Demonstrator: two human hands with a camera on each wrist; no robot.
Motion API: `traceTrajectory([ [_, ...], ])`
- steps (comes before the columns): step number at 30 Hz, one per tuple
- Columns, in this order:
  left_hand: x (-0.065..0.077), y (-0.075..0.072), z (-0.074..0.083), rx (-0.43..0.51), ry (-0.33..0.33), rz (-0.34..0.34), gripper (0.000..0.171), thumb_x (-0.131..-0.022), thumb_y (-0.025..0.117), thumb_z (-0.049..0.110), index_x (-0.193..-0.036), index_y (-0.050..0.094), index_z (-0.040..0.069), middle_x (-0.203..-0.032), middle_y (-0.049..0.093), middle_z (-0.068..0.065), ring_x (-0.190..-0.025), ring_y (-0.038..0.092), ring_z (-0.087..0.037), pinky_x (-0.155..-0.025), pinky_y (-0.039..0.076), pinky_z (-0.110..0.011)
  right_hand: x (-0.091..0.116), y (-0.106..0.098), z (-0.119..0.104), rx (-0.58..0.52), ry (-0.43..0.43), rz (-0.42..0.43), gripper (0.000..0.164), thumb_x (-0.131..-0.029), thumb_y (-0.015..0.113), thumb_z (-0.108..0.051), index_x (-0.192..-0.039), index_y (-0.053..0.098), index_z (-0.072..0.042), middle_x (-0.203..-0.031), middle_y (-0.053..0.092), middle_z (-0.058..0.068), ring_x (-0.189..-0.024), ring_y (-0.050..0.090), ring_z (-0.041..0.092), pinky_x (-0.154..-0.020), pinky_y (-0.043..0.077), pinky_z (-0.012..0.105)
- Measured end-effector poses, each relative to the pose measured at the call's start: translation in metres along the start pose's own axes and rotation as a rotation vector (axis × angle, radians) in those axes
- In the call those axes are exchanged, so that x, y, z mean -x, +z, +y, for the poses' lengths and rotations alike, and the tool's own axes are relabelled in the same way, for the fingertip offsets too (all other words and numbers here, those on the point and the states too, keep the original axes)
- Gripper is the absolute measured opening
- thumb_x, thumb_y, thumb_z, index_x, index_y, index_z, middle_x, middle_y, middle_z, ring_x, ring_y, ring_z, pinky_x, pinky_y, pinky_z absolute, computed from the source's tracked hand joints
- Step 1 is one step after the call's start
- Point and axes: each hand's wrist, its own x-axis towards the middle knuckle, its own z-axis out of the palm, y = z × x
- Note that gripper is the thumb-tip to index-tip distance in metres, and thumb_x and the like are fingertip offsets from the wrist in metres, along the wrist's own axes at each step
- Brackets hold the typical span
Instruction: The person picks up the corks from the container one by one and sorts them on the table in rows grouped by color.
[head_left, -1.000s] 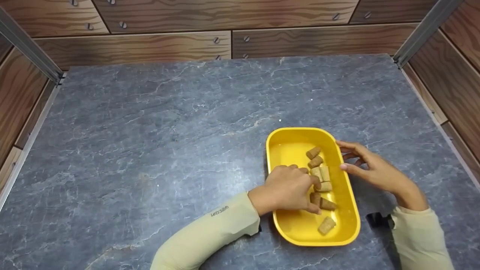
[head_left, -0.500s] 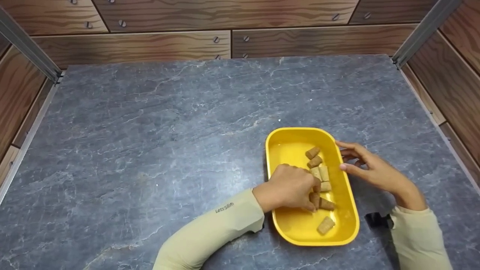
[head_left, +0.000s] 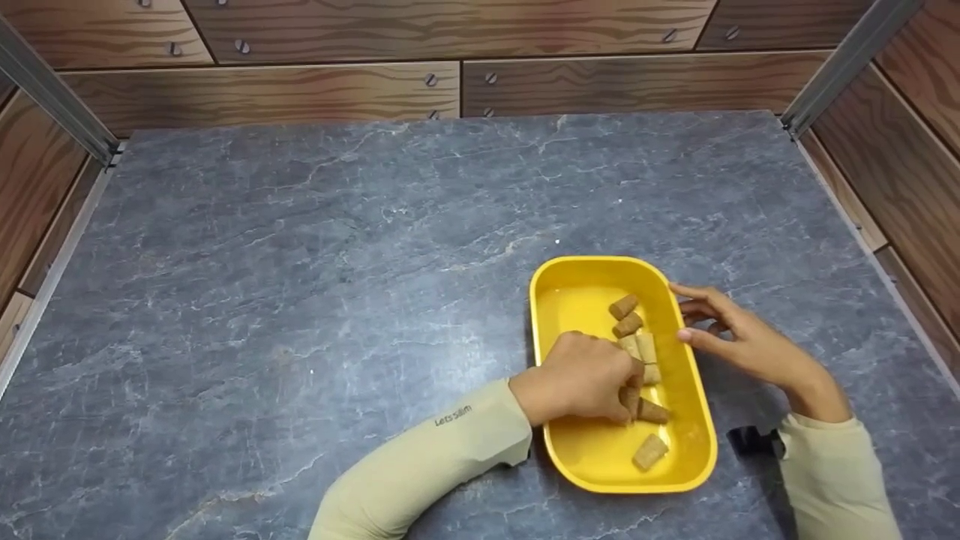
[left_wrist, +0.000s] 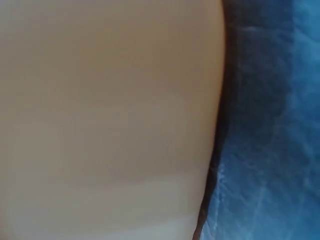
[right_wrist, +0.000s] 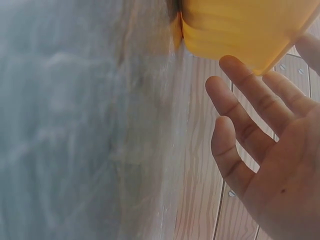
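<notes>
A yellow tray (head_left: 707,420) holds several tapered corks, some dark brown, some pale. Reaching in over the tray's left wall, my left hand (head_left: 581,375) pinches a brown cork (head_left: 633,405) between thumb and fingers; the hand hides most of it. Close by lie a dark cork (head_left: 652,410) and a pale cork (head_left: 649,452). Farther back are pale corks (head_left: 646,349) and two brown ones (head_left: 624,306). My right hand (head_left: 739,337) touches the tray's right rim, thumb and forefinger on it. In the right wrist view its fingers (right_wrist: 257,95) are spread and gently bent beside the tray wall.
The tray stands on a grey-blue marbled table (head_left: 300,262). Wood-patterned panels (head_left: 262,94) and metal posts (head_left: 56,82) enclose the sides and back. A pale sleeve (left_wrist: 100,125) fills most of the left wrist view. A black wrist camera (head_left: 750,441) hangs at the right cuff.
My left hand has shifted slightly and closed its thumb and fingers around the brown cork. My right hand and the tray stay in place.
</notes>
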Motion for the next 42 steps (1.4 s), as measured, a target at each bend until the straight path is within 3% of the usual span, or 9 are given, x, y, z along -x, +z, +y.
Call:
traceTrajectory([
  [8, 0.011, -0.012, -0.002, 0.014, 0.016, -0.029, 0.011, -0.075, 0.077, 0.044, -0.076, 0.067, 0.04, -0.066, 0.059, 0.02, -0.067, 0.053, -0.002, -0.06, 0.038, -0.028, -0.001, 0.001, -0.001, 0.008, 0.017, 0.002, 0.053, -0.098, 0.056, -0.014, -0.147, 0.037, -0.013, -0.123, 0.061, 0.012, -0.102, 0.054, -0.008, -0.082, 0.046, 0.02],
  [13, 0.02, -0.023, -0.006, 0.041, 0.003, -0.039, 0.016, -0.077, 0.076, 0.049, -0.089, 0.069, 0.042, -0.072, 0.061, 0.018, -0.072, 0.055, -0.003, -0.06, 0.039, -0.027, -0.001, 0.001, -0.002, 0.009, 0.037, -0.006, 0.054, -0.098, 0.056, -0.016, -0.147, 0.036, -0.012, -0.125, 0.06, 0.013, -0.102, 0.053, -0.009, -0.084, 0.046, 0.019],
  [20, 0.034, -0.037, -0.017, 0.086, -0.021, 0.001, 0.026, -0.077, 0.075, 0.052, -0.099, 0.069, 0.04, -0.078, 0.064, 0.017, -0.074, 0.056, -0.004, -0.063, 0.041, -0.028, -0.001, 0.001, -0.002, 0.01, 0.035, -0.004, 0.054, -0.098, 0.056, -0.015, -0.147, 0.036, -0.012, -0.125, 0.06, 0.014, -0.103, 0.053, -0.01, -0.083, 0.045, 0.018],
  [25, 0.048, -0.047, -0.033, 0.202, -0.074, 0.029, 0.026, -0.077, 0.077, 0.047, -0.099, 0.069, 0.038, -0.08, 0.064, 0.015, -0.074, 0.053, -0.005, -0.071, 0.042, -0.029, -0.001, 0.001, -0.001, 0.019, 0.037, -0.006, 0.053, -0.097, 0.056, -0.015, -0.147, 0.036, -0.013, -0.126, 0.059, 0.013, -0.103, 0.051, -0.01, -0.083, 0.044, 0.019],
  [29, 0.061, -0.052, -0.053, 0.29, -0.112, 0.068, 0.027, -0.077, 0.078, 0.042, -0.101, 0.069, 0.035, -0.074, 0.061, 0.013, -0.065, 0.051, -0.005, -0.066, 0.042, -0.027, -0.002, 0.001, -0.001, 0.021, 0.046, -0.013, 0.054, -0.097, 0.057, -0.016, -0.147, 0.036, -0.013, -0.127, 0.059, 0.013, -0.103, 0.051, -0.011, -0.083, 0.044, 0.019],
  [35, 0.078, -0.051, -0.08, 0.305, -0.148, 0.154, 0.03, -0.078, 0.078, 0.041, -0.105, 0.07, 0.031, -0.078, 0.067, 0.007, -0.064, 0.051, -0.007, -0.056, 0.039, -0.025, -0.002, 0.002, -0.001, 0.017, 0.039, -0.009, 0.053, -0.097, 0.057, -0.015, -0.146, 0.037, -0.012, -0.125, 0.059, 0.012, -0.102, 0.052, -0.01, -0.082, 0.044, 0.019],
  [42, 0.092, -0.046, -0.104, 0.32, -0.216, 0.207, 0.036, -0.077, 0.079, 0.038, -0.11, 0.07, 0.029, -0.066, 0.054, 0.007, -0.059, 0.043, -0.008, -0.051, 0.033, -0.026, -0.002, 0.001, -0.001, 0.016, 0.029, 0.0, 0.053, -0.097, 0.057, -0.013, -0.146, 0.038, -0.012, -0.123, 0.059, 0.011, -0.102, 0.053, -0.009, -0.08, 0.045, 0.02],
])
